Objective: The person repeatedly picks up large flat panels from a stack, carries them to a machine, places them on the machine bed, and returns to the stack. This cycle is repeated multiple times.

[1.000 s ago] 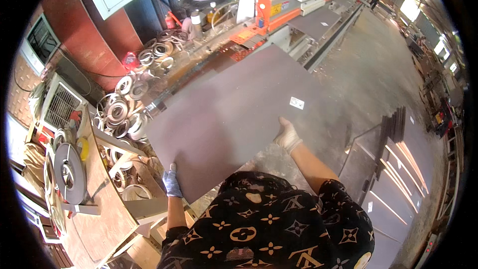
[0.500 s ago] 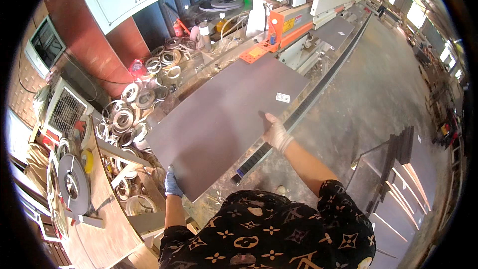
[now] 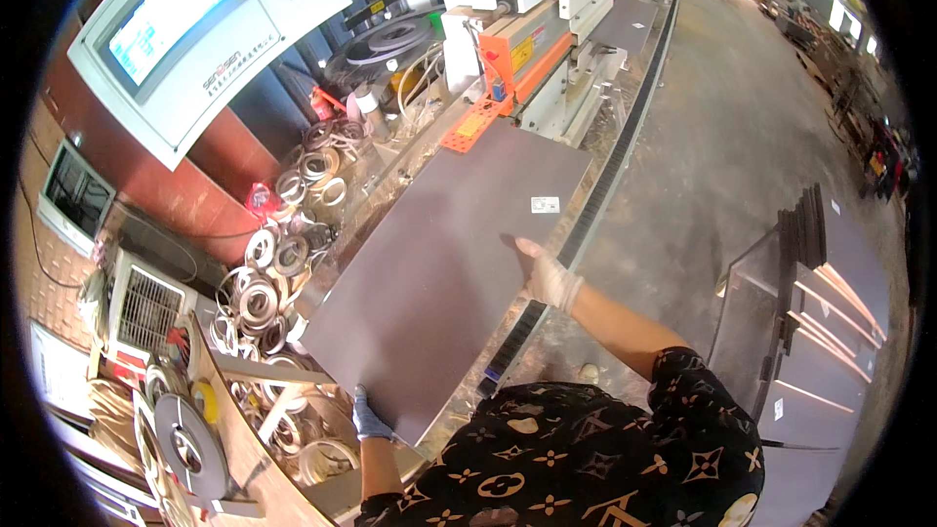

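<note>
Large flat grey-brown rectangular panel (image 3: 444, 273) lies on the machine counter (image 3: 468, 127), far end at the orange feed guard (image 3: 512, 54). Left hand (image 3: 371, 422) grip closed on near corner; right hand (image 3: 549, 278) flat on right edge, fingers spread. Edge-band coils (image 3: 278, 259) crowd counter's left side w/ control screen (image 3: 195, 24) above; stacked panels (image 3: 820, 332) on floor right.

The left hand (image 3: 371, 422) showed only its gloved fingers at the near edge of the dark panel (image 3: 439, 263); whatever lay under the panel stayed covered, bench included. The small white label (image 3: 545, 204) on the panel was too small to read. The control screen (image 3: 168, 8) was blurred by glare. The stacked boards (image 3: 830, 332) at the right ran out past the picture's dark rim.
</note>
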The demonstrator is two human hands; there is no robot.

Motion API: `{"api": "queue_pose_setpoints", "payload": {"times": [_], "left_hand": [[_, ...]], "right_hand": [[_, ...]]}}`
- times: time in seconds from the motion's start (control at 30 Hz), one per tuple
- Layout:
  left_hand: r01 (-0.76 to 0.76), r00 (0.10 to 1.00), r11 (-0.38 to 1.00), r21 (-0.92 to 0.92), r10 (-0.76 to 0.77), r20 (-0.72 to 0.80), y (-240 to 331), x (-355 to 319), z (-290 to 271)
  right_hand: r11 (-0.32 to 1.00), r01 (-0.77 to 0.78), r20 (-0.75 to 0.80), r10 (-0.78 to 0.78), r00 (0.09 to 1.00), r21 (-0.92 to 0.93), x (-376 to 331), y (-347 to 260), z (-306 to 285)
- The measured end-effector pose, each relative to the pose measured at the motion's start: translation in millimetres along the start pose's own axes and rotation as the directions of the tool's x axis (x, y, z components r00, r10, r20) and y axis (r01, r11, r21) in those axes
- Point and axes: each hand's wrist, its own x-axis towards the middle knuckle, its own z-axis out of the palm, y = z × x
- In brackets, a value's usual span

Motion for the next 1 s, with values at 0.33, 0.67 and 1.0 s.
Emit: {"api": "queue_pose_setpoints", "payload": {"times": [0.33,0.67,1.0], "left_hand": [[0.124,0.992,0.982,0.139,-0.126,0.005,-25,37,81],[-0.139,0.99,0.871,0.471,0.12,0.07,-77,132,152],[-0.729,0.684,0.372,0.575,0.44,0.582,-229,54,268]], "right_hand": [[0.977,-0.033,-0.138,0.004,0.99,-0.211,26,-62,-30],[0.449,0.021,-0.362,-0.746,0.559,-0.893,-167,0,-155],[0.898,0.341,-0.422,0.205,-0.883,-0.277,-596,317,-278]]}}
